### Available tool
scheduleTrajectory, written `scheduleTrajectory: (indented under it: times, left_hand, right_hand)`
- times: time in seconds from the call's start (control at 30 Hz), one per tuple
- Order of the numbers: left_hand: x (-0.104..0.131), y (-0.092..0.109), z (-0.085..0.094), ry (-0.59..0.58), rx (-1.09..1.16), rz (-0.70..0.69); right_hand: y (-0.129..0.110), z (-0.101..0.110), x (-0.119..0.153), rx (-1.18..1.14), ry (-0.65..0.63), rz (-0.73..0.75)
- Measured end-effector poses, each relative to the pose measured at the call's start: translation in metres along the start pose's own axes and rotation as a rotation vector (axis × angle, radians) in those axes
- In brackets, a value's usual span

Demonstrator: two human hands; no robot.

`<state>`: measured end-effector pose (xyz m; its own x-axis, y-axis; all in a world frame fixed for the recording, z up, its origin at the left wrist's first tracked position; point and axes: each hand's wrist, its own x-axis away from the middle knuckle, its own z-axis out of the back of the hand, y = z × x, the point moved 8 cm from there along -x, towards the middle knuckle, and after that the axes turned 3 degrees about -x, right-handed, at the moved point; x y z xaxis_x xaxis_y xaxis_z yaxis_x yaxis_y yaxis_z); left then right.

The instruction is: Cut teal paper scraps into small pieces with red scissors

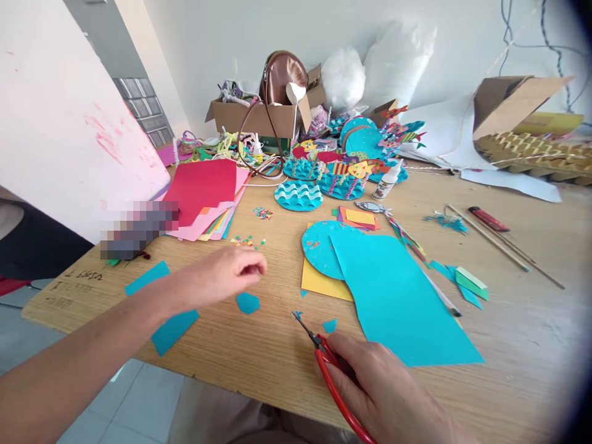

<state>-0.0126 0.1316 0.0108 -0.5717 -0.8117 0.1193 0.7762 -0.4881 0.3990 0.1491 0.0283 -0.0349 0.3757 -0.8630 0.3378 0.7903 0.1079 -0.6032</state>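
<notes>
My right hand [370, 376] grips red-handled scissors [330, 376] at the table's front, their thin blades together and pointing up-left. Tiny blue scraps lie by the tip, with a blue scrap [330, 325] close to the blades. Over the table's left half, my left hand [226, 271] is closed with fingers curled; whether anything is in it is hidden. Under that forearm lies a blue paper strip [174, 332], and a rounded blue piece [248, 303] is just below the hand. A large blue sheet [402, 296] partly covers a blue disc [324, 250] and yellow paper [324, 287].
A stack of coloured paper [203, 191] and confetti [250, 242] lie at left. Decorated blue pieces [298, 195], a glue bottle [388, 180] and a cardboard box [282, 120] stand behind. A red cutter [489, 219], sticks [490, 237] and egg trays [541, 157] are at right.
</notes>
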Motion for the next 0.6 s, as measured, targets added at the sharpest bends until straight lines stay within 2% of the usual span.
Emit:
scheduleTrajectory:
  times: [0.1, 0.23, 0.33, 0.5, 0.6]
  left_hand:
    - [0.009, 0.042, -0.01, -0.071, 0.136, -0.17]
    - [0.013, 0.073, -0.024, -0.214, 0.144, -0.271]
    - [0.009, 0.079, -0.033, -0.234, 0.099, -0.325]
    - [-0.002, 0.072, -0.046, -0.204, 0.0, -0.325]
    - [-0.005, 0.066, -0.043, -0.176, -0.05, -0.312]
  right_hand:
    - [0.001, 0.0, 0.001, 0.059, -0.018, -0.038]
    - [0.0, 0.001, 0.003, 0.172, -0.036, -0.082]
    - [-0.004, 0.004, 0.005, 0.222, -0.012, -0.079]
    - [-0.002, 0.011, 0.013, 0.183, -0.023, -0.08]
    - [0.003, 0.019, 0.019, 0.1, 0.007, -0.04]
